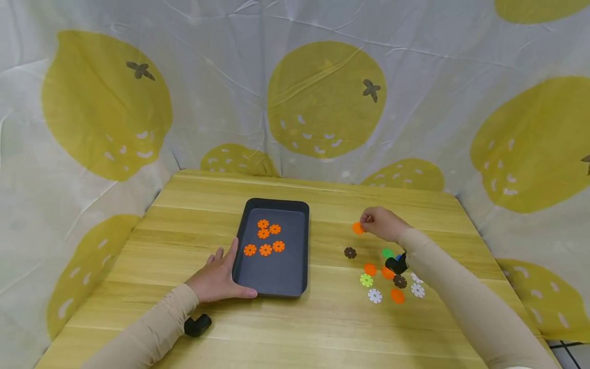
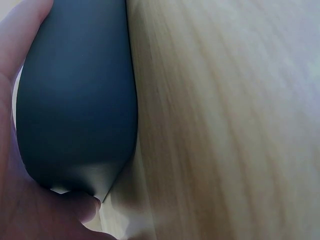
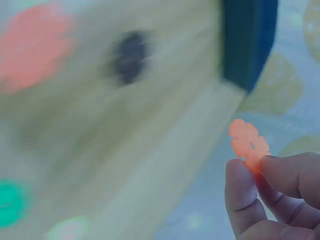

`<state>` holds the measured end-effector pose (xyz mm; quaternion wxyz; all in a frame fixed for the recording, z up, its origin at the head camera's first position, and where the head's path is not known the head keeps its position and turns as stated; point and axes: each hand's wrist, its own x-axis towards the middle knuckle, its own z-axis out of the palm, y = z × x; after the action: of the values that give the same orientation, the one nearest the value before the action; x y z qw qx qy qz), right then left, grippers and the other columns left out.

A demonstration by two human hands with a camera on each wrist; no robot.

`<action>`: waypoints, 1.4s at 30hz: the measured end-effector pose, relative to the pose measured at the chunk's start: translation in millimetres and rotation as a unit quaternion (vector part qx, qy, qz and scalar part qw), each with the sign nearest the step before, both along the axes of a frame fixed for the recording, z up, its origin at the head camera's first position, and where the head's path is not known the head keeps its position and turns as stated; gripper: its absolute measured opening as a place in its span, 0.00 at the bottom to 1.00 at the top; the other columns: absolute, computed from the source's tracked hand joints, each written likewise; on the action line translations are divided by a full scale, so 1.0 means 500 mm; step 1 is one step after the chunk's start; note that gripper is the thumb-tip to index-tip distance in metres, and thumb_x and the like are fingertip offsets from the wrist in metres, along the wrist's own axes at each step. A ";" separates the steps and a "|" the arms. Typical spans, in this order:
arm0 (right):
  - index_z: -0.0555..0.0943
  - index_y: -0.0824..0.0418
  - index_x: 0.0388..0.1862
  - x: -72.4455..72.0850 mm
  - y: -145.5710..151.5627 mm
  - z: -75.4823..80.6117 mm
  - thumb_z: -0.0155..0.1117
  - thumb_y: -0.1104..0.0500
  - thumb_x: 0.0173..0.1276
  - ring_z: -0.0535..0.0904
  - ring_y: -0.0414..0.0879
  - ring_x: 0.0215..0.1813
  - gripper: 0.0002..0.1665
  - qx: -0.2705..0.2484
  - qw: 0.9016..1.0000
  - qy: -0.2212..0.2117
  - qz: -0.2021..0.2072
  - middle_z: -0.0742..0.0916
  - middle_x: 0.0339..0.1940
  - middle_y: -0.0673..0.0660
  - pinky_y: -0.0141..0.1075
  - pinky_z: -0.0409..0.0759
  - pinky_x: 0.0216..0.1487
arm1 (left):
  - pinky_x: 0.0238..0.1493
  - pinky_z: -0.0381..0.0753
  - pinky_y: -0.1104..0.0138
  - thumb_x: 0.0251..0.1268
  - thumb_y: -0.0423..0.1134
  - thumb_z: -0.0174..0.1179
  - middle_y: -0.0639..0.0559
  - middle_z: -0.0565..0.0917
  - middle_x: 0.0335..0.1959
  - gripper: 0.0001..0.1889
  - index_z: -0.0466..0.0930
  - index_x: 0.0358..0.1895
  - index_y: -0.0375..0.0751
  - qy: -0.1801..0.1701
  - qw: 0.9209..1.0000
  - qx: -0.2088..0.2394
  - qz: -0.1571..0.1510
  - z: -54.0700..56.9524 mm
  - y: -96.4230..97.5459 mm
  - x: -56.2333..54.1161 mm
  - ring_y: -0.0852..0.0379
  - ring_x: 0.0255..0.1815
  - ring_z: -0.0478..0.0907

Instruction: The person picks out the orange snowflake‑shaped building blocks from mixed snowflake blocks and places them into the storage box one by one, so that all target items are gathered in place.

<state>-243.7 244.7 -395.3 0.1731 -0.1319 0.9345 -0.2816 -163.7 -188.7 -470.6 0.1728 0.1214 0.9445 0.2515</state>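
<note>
My right hand pinches an orange notched disc between thumb and fingertips, held up over the right half of the table. My left hand is spread around the near left corner of a dark grey rectangular tray. Its fingers lie along the left side, and the thumb rests against the front edge. Inside the tray lie several orange notched discs, toward its middle and left. The tray's outer wall fills much of the left wrist view.
Loose discs lie right of the tray: a brown one, a yellow-green one, a white one, an orange one and several others, some partly behind the right wrist camera. A lemon-print cloth hangs behind the wooden table.
</note>
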 end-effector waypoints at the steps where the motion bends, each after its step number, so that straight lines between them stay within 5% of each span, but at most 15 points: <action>1: 0.80 0.64 0.42 -0.008 -0.026 0.014 0.57 0.62 0.77 0.81 0.51 0.42 0.07 0.003 1.000 0.002 0.006 0.88 0.43 0.62 0.39 0.76 0.42 | 0.74 0.53 0.31 0.38 0.78 0.71 0.18 0.51 0.77 0.80 0.29 0.83 0.36 0.000 1.000 0.000 0.000 0.000 -0.001 0.000 0.18 0.79 0.44; 8: 0.82 0.61 0.40 -0.027 -0.252 0.061 0.60 0.61 0.76 0.77 0.45 0.37 0.05 0.012 0.994 0.002 0.112 0.87 0.39 0.54 0.36 0.76 0.40 | 0.73 0.55 0.31 0.39 0.78 0.71 0.18 0.51 0.77 0.79 0.28 0.83 0.37 -0.005 1.000 0.009 0.003 0.001 -0.003 0.001 0.18 0.79 0.44; 14: 0.83 0.60 0.33 0.010 -0.412 0.015 0.62 0.61 0.74 0.71 0.40 0.28 0.08 0.053 0.978 -0.015 0.203 0.80 0.27 0.47 0.30 0.70 0.32 | 0.72 0.57 0.31 0.40 0.77 0.71 0.21 0.54 0.78 0.78 0.30 0.83 0.37 -0.009 1.000 0.012 0.001 0.004 -0.001 0.000 0.21 0.80 0.43; 22: 0.80 0.56 0.28 0.036 -0.481 -0.044 0.63 0.60 0.73 0.70 0.38 0.24 0.11 0.100 0.971 -0.047 0.214 0.76 0.22 0.46 0.27 0.68 0.27 | 0.69 0.64 0.31 0.39 0.77 0.71 0.21 0.55 0.78 0.78 0.30 0.83 0.38 -0.006 1.000 0.006 0.004 0.002 0.001 0.000 0.19 0.79 0.45; 30: 0.82 0.55 0.36 0.031 -0.408 -0.003 0.67 0.55 0.72 0.74 0.40 0.31 0.06 0.047 0.979 -0.028 0.195 0.82 0.32 0.48 0.31 0.72 0.34 | 0.71 0.62 0.32 0.39 0.77 0.72 0.21 0.54 0.78 0.79 0.30 0.83 0.38 -0.007 1.000 0.008 0.008 0.003 -0.001 0.002 0.20 0.80 0.44; 37: 0.82 0.56 0.39 0.034 -0.187 0.047 0.64 0.55 0.74 0.76 0.42 0.38 0.06 -0.016 0.993 0.000 0.116 0.85 0.38 0.51 0.37 0.76 0.44 | 0.68 0.64 0.30 0.38 0.77 0.72 0.20 0.50 0.78 0.79 0.29 0.83 0.39 -0.013 1.000 0.001 0.012 0.009 0.002 0.002 0.18 0.79 0.44; 42: 0.80 0.60 0.41 0.059 -0.021 0.034 0.62 0.56 0.76 0.72 0.46 0.36 0.08 -0.022 0.999 -0.018 0.033 0.81 0.35 0.54 0.39 0.72 0.41 | 0.67 0.64 0.30 0.39 0.78 0.71 0.21 0.50 0.79 0.79 0.28 0.83 0.39 -0.018 1.000 -0.002 0.010 0.008 0.002 0.002 0.18 0.79 0.43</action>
<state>-214.1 234.3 -378.4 0.1957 -0.1613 0.9200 -0.2987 -162.8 -187.9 -466.6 0.1872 0.1075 0.9429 0.2536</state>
